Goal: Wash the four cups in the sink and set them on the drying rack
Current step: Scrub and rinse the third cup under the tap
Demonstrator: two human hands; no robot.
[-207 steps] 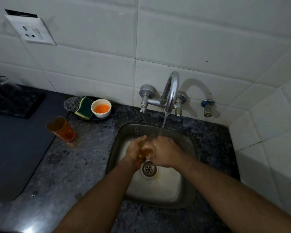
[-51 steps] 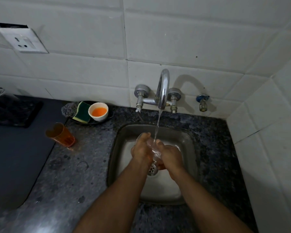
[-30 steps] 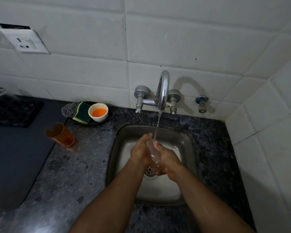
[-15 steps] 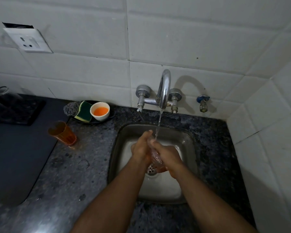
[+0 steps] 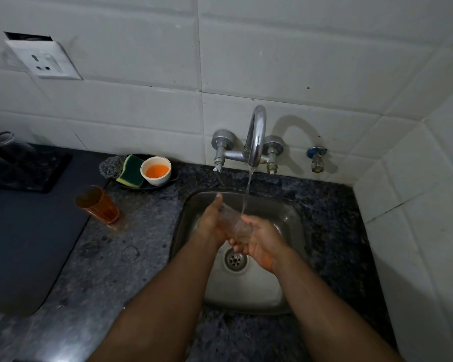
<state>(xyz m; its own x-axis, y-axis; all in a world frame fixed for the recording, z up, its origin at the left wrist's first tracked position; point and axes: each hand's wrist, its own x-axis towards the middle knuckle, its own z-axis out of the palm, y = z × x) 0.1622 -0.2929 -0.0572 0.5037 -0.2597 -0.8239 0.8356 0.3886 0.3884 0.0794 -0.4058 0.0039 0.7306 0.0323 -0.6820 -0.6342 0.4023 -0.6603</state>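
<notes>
head cam | looks forward-down, close over sink [image 5: 293,220] | faces tiled wall [image 5: 298,61]

Speckled stone counter [image 5: 120,257] — bearing an orange cup [image 5: 97,205], a dark mat [image 5: 24,244] and a soap dish [image 5: 144,182]

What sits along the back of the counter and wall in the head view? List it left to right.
Steel scrubber → green and yellow sponge → white bowl of orange liquid → running tap → small blue-handled valve.
</notes>
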